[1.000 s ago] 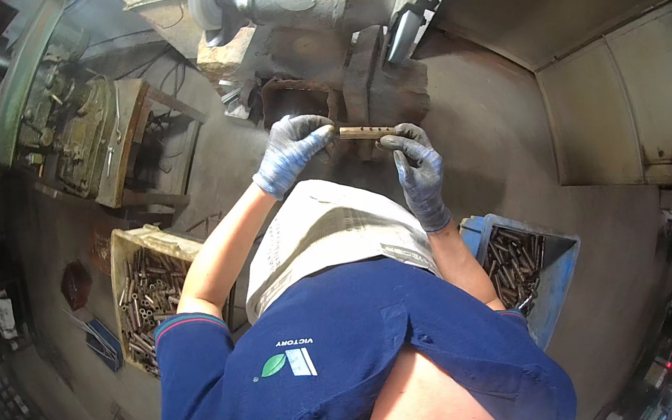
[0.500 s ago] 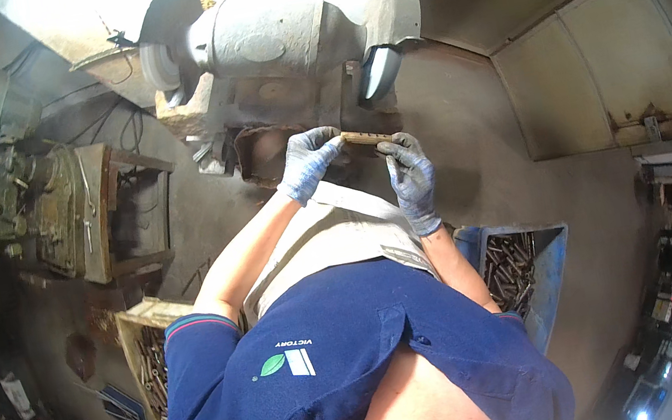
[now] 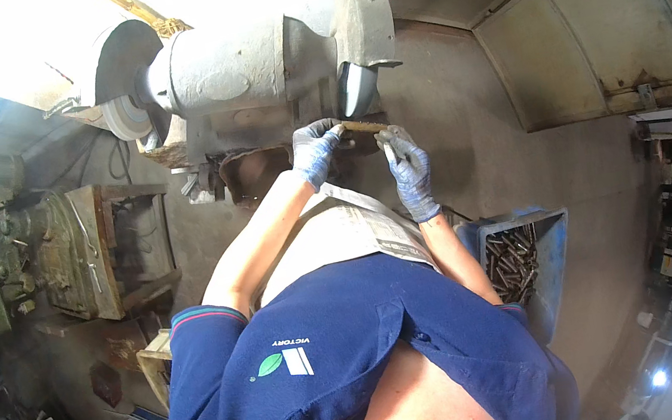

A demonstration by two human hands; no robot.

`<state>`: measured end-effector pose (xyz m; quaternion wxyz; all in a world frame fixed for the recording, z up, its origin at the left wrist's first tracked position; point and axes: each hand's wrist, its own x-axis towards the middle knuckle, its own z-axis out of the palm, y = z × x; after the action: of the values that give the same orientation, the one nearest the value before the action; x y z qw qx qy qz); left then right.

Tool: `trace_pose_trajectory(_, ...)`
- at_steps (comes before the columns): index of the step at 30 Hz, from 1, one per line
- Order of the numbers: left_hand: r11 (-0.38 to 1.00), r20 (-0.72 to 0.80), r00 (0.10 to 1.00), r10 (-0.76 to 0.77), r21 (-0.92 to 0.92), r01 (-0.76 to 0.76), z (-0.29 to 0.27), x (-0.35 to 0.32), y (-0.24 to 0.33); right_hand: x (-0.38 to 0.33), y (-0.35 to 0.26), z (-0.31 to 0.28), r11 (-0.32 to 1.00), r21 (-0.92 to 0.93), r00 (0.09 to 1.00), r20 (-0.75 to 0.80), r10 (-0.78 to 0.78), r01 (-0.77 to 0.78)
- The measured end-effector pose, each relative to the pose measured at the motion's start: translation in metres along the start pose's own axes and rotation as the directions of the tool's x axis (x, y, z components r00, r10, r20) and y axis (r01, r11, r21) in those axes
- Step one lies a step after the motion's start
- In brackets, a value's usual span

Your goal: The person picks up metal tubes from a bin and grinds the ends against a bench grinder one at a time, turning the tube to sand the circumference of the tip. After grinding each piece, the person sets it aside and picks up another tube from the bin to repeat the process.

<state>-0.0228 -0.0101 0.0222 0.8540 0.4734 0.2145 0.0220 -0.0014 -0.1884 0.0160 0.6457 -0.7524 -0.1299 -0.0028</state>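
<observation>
The brass-coloured metal bar [image 3: 363, 127] sits just under the grinder's right wheel [image 3: 354, 88]. I see my gloved left hand [image 3: 315, 148] pinched shut on its left end, my gloved right hand [image 3: 408, 166] closed round its right end.

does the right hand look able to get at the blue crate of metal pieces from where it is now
Probably yes, but not freely: the right hand grips the metal bar at the grinder. The blue crate sits open beside the right elbow, nothing covering it.

Dusty concrete floor [image 3: 468, 103] (bright glare above), panelled wall [image 3: 588, 33].
</observation>
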Motion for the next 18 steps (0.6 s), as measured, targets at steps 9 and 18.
trace_pose_trajectory(9, 0.997, -0.096, 0.993, -0.064, -0.056, 0.058, 0.012, 0.017, -0.019, 0.021, 0.01, -0.008, 0.993, 0.115, 0.999, 0.035, 0.018, -0.022)
trace_pose_trajectory(18, 0.999, -0.177, 0.984, -0.036, -0.007, 0.036, -0.021, 0.024, -0.013, 0.025, 0.023, 0.025, 0.987, 0.133, 0.993, 0.09, 0.082, -0.094)
